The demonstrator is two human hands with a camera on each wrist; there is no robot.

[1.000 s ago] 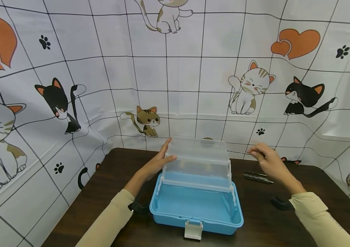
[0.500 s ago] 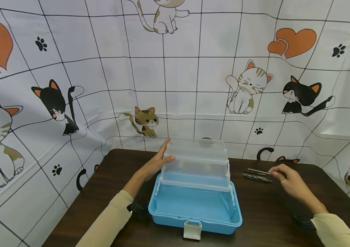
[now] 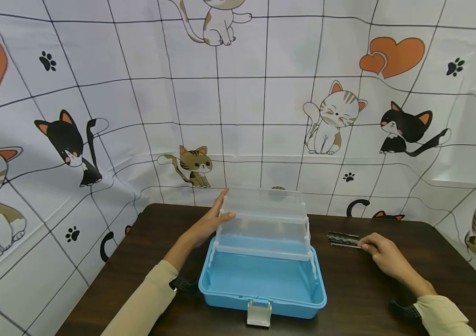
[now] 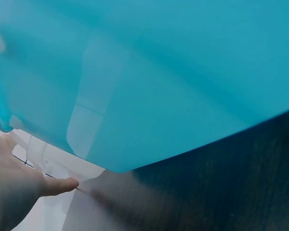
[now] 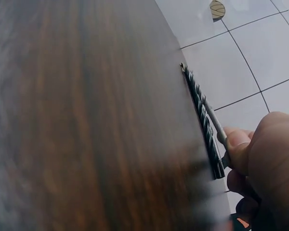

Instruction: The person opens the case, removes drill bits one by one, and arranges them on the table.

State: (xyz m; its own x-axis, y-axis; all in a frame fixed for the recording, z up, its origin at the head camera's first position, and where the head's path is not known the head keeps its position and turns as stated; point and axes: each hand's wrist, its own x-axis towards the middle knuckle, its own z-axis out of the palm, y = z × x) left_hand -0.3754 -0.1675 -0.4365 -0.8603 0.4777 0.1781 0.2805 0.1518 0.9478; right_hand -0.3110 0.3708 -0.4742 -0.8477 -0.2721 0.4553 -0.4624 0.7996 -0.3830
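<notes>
In the head view, a blue plastic box [image 3: 263, 280] stands raised open, with clear tiered trays [image 3: 265, 228] above its base. My left hand [image 3: 202, 228] rests at the left edge of these trays, thumb over the front and fingers stretched upward; the left wrist view shows the thumb [image 4: 62, 186] straight beside a clear part. To the right of the box, several dark twist drill bits [image 3: 340, 239] lie together on the table. My right hand [image 3: 382, 252] pinches the near end of one drill bit [image 5: 214, 120] between thumb and forefinger, right against the others.
The dark wooden table [image 3: 170, 219] carries everything. A white latch [image 3: 258, 314] hangs down at the front of the box. Behind the table hangs a white wall sheet [image 3: 242, 102] with a grid and printed cats.
My right hand has moved from beside the clear trays, right and down to the drill bits, bringing a drill bit onto the pile. My left hand has stayed at the trays.
</notes>
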